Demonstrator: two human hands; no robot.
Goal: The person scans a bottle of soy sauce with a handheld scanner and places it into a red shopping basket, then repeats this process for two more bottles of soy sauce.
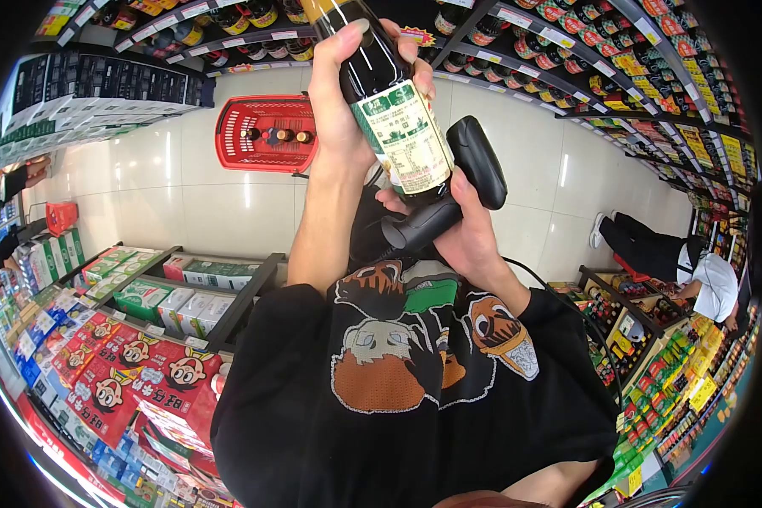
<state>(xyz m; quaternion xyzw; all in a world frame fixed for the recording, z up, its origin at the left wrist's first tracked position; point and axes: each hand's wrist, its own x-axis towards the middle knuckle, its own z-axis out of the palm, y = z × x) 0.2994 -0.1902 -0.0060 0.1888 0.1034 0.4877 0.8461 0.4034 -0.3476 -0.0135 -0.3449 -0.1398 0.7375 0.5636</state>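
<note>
A dark glass sauce bottle with a yellow neck and a green-and-cream label is tilted in front of me. My left hand is wrapped round its upper part, thumb on the near side and fingertips on the far side. The printed label faces me, and the bottle's top runs out of view. My right hand is closed round a black handheld device shaped like a barcode scanner. The right thumb lies right at the bottle's base, and some right fingers are hidden behind the device.
A red shopping basket with several bottles stands on the tiled floor. Bottle shelves run across the front. Stacked cartons are at left. A person in a white top is at right. A dark cord crosses beside my arm.
</note>
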